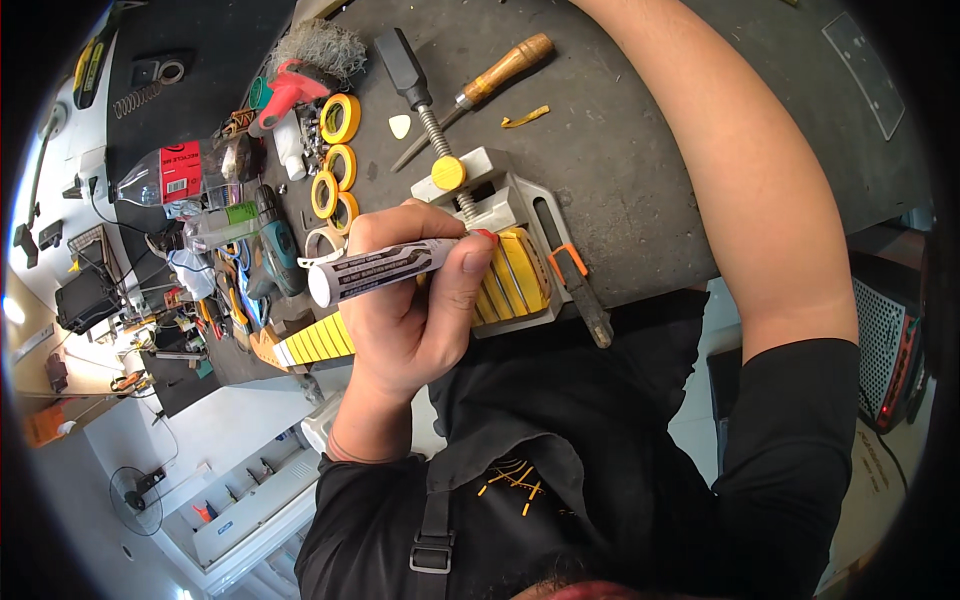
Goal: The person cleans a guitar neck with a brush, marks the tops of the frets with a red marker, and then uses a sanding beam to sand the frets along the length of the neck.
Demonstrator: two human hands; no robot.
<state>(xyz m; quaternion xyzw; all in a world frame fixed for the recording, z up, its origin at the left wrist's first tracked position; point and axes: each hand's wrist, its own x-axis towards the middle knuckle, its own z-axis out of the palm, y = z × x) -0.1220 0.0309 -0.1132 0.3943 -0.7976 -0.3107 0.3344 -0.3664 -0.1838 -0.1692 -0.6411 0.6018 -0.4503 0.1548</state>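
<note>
Clear plastic bottle with a red label, lying at the left of the frame; below and to its right are a second bottle with a green label and a teal-and-black power tool. Rightward, a brown headstock ends a slender neck covered in yellow strips between dark crosswise lines. Above, left of centre, yellow tape rolls sit near a red tool and a grey wiry tangle.

At centre, the left hand crosses in front of the neck, thumb and fingers closed around a white marker with black print. Its red tip end points right, at the neck's wider yellow part; whether it touches is hard to tell. A grey metal vise stands around that part, its threaded screw running to the upper centre beside a wooden-handled tool.

At right, the bare right arm rises to the upper edge; the right hand lies outside the frame, so its grip cannot be told.
</note>
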